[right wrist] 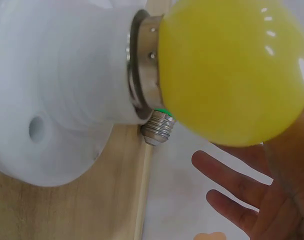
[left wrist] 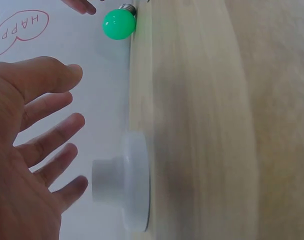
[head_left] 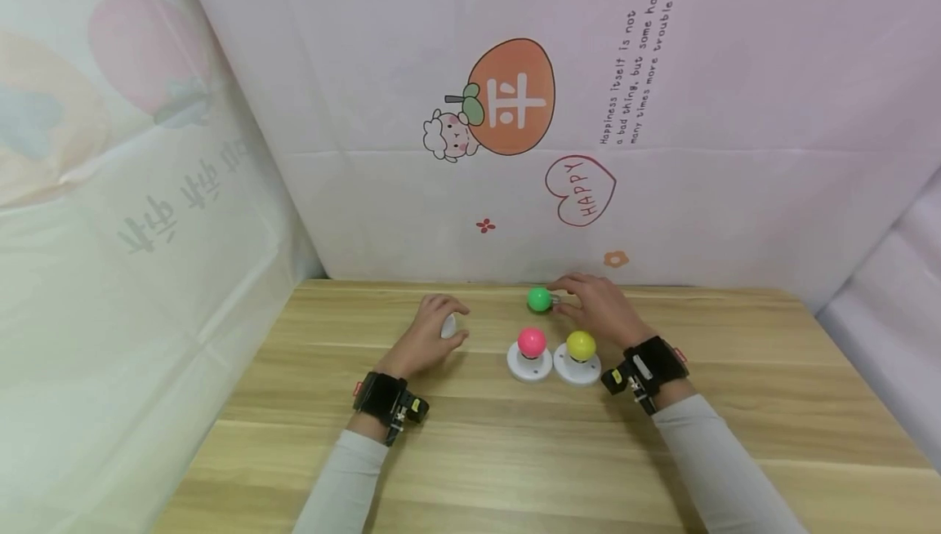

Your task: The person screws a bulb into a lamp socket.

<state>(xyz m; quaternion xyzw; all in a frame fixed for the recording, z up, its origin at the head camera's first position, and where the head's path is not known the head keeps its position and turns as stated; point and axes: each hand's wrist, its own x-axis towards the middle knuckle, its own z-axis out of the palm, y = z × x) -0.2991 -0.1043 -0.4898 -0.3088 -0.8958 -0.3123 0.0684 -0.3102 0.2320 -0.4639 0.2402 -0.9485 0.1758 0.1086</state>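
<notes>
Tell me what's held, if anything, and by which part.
Nothing seems held: the left hand is by the white socket, the right hand near the metal base of the green bulb.

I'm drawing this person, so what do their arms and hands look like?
The left hand and right hand wear no gloves. The left sleeve and right sleeve are plain pale grey. The left wrist strap and right wrist strap are black, each with a red tab and a small black camera marked yellow.
</notes>
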